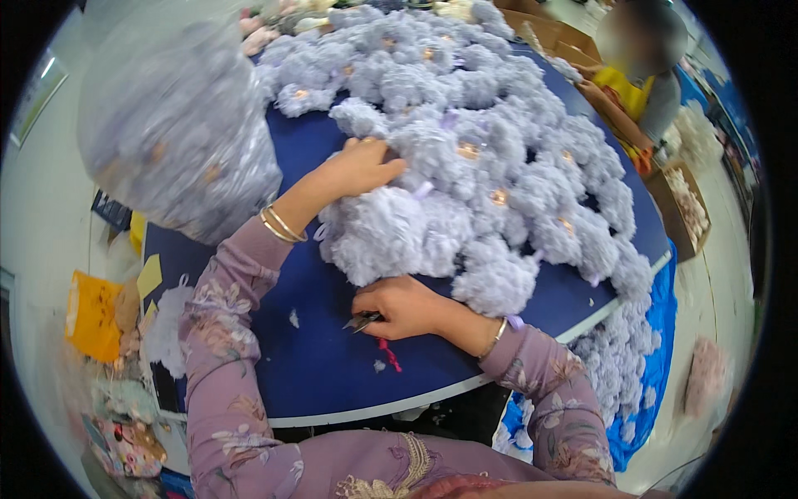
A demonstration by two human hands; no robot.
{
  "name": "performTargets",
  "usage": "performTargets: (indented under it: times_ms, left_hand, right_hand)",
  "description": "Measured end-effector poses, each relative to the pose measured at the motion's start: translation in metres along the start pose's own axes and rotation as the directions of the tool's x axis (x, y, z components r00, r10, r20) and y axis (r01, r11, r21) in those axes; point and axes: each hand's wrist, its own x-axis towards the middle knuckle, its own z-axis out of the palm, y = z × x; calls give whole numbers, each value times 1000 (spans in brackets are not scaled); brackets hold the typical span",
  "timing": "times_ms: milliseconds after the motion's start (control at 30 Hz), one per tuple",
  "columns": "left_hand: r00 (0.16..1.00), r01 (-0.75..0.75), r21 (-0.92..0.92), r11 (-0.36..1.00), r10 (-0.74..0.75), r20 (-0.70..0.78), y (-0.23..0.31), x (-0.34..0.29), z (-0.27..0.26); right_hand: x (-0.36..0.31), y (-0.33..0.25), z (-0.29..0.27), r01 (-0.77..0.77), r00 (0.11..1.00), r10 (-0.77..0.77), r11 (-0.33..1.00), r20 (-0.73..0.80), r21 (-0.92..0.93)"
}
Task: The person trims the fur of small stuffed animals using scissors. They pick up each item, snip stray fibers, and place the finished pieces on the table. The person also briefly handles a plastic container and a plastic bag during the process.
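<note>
Pale lavender, fluffy plush pieces (490,141) are heaped over the dark blue table (316,374). My left hand (362,169) reaches onto the near left side of the heap, its fingers bent into the fur of a plush piece (359,119) and its thumb out to the right. Just in front of it lies a larger plush piece (378,237) with a small ribbon loop on top. Close to the table's near edge, my right hand (403,308) is closed around small dark metal thread snips (363,321), their tips pointing left. A red cord (389,356) hangs below that hand.
A big clear plastic bag (179,133) full of lavender plush stands at the left. More plush lies on blue sheeting (661,333) off the right edge. A person in a yellow apron (623,93) works at the far right, near cardboard boxes (683,208). A yellow bag (91,314) sits at left.
</note>
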Motion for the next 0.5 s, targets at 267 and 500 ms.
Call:
performTargets:
  times_ms: [267, 500]
  left_hand:
    - [622, 117, -243, 963, -262, -738, -131, 93, -57]
    - [336, 674, -183, 716, -518, -787, -285, 128, -74]
  right_hand:
    - [1, -5, -1, -14, 1000, 16, 994, -17, 108]
    - [-2, 0, -1, 80, 995, -74, 992, -60, 102]
